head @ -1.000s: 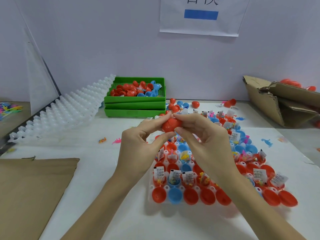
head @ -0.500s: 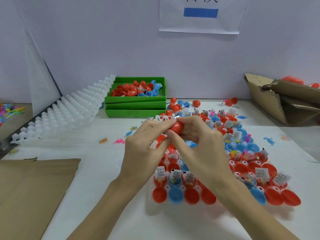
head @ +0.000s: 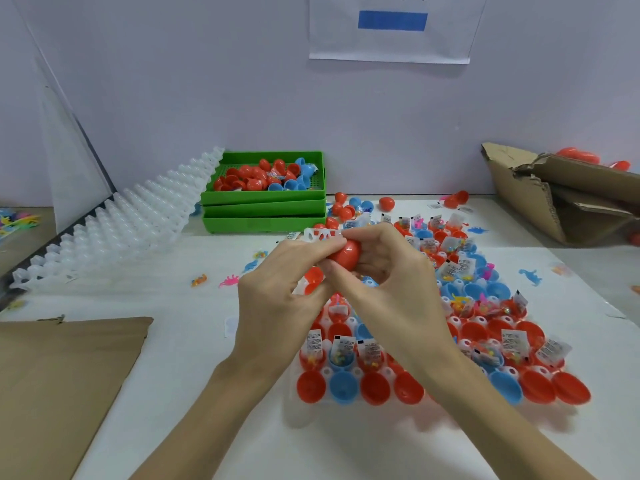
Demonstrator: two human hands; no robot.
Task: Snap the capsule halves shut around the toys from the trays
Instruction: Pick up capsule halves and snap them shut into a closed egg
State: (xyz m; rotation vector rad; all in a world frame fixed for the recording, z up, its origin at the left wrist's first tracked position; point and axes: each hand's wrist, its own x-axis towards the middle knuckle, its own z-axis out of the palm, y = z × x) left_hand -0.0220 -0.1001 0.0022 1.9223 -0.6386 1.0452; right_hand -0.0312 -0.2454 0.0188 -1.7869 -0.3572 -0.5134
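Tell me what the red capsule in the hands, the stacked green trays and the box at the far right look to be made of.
Red capsule: smooth, glossy plastic, going by the soft highlight on its curve. Green trays: rigid moulded plastic, semi-matt, with a perforated floor. Box: brown corrugated cardboard, matt, with torn, ragged flap edges.

The left hand (head: 277, 299) and right hand (head: 391, 289) cover most of the red capsule (head: 346, 253), so its seam cannot be seen, and hide the middle of the white tray (head: 322, 233). Print on the toy packets (head: 515, 341) is too small to read. The wall sheet (head: 391, 39) and the cardboard box (head: 568, 199) are cut off by the frame edge
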